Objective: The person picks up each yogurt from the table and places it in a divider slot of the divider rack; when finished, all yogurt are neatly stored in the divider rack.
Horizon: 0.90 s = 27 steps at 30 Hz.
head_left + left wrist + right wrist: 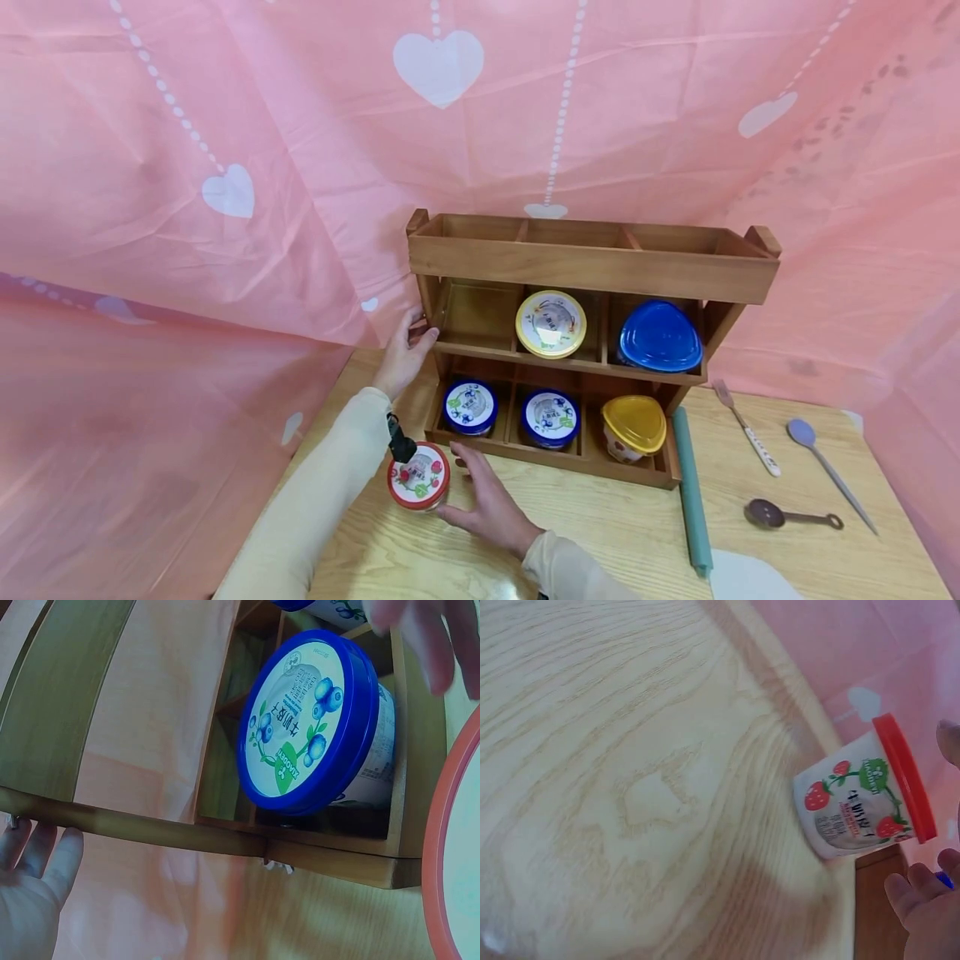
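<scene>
A wooden shelf rack (592, 267) stands on the table. At its left side post my left hand (405, 354) has its fingertips right against the wood edge, as the left wrist view also shows. Lower down, a tub with a red lid and printed strawberries (419, 476) stands upright on the table, just left of the rack's front corner. My right hand (487, 504) is beside this strawberry tub (847, 802), thumb and fingers spread apart. Closest to the left wrist camera in the rack is a blue-lidded blueberry tub (296, 727).
The rack also holds a yellow-rimmed tub (551, 324), a blue-lidded container (660, 337), a second blueberry tub (551, 418) and a yellow-lidded cup (634, 427). To the right lie a green roll (692, 492), a fork (746, 427), a spoon (830, 471) and a brown scoop (791, 515).
</scene>
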Available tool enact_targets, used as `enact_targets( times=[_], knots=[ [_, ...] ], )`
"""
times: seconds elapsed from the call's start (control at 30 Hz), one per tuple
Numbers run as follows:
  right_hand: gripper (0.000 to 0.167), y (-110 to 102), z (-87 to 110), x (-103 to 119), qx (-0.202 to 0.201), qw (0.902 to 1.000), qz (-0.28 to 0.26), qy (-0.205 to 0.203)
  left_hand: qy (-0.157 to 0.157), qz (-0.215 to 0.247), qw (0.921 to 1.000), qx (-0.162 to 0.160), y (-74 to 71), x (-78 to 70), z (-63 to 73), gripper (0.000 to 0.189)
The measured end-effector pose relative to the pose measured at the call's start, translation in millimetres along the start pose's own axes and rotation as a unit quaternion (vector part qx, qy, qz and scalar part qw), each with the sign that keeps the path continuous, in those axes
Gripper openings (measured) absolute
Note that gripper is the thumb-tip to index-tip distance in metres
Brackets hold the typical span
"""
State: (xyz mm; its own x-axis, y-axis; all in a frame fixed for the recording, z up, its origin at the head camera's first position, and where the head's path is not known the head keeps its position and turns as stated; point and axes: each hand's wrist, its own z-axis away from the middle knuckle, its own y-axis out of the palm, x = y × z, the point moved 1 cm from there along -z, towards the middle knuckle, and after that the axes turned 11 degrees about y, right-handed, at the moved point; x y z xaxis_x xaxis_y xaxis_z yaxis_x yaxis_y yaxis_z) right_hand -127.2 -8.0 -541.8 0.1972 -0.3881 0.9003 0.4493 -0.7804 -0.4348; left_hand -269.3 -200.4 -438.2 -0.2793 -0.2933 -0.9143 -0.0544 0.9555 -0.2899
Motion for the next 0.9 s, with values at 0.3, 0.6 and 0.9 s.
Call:
enact_targets(
  times=[0.3, 0.6, 0.9],
  knots=[
    [0.097, 13.2, -9.5, -5.7, 0.021, 0.9987, -0.02, 0.042, -0.006, 0.0, 1.0, 0.003, -1.8, -1.2, 0.7, 0.056],
    [0.101, 21.9, -16.8, -6.0, 0.034, 0.9976, -0.009, 0.06, -0.002, -0.001, 1.0, -0.001, -0.8, 0.1, -0.8, 0.055],
    [0.107, 29.3, -21.3, -12.0, 0.044, 0.9956, -0.018, 0.081, -0.004, 0.004, 1.0, -0.003, 0.8, -1.8, 1.3, 0.054]
  ],
)
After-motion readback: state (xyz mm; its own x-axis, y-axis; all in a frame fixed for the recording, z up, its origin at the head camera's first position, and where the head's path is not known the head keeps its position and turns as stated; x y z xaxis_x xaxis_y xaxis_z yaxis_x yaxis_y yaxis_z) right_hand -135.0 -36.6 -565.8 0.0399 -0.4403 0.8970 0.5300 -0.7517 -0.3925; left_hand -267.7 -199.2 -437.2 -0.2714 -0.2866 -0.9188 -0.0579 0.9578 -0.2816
